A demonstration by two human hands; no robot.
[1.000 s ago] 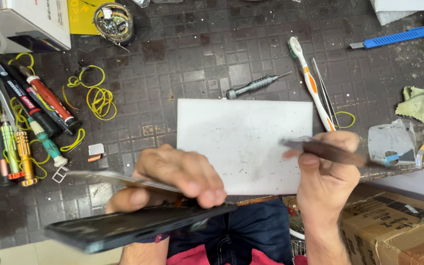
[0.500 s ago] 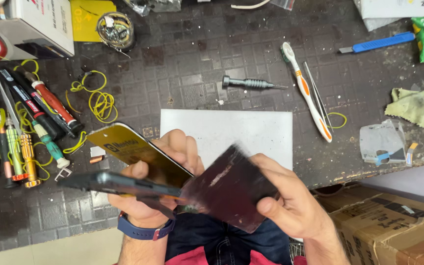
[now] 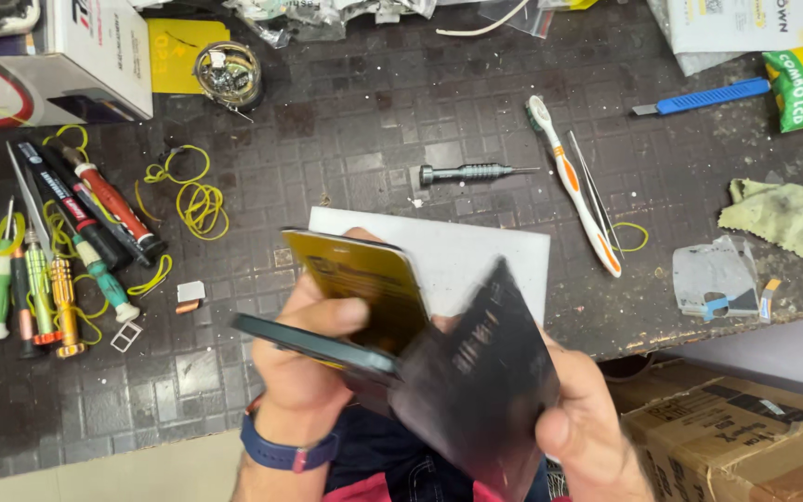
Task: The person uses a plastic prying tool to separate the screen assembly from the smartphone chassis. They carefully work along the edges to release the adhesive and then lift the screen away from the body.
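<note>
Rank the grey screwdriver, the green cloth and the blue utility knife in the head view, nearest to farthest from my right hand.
From the right hand:
1. Grey screwdriver, on the mat straight up from the hands, past the white sheet.
2. Green cloth, at the mat's right edge.
3. Blue utility knife, top right corner, farthest.

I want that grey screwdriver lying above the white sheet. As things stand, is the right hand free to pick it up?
Probably not yet: the right hand is holding the dark panel. The grey screwdriver itself lies uncovered on the mat.
</note>
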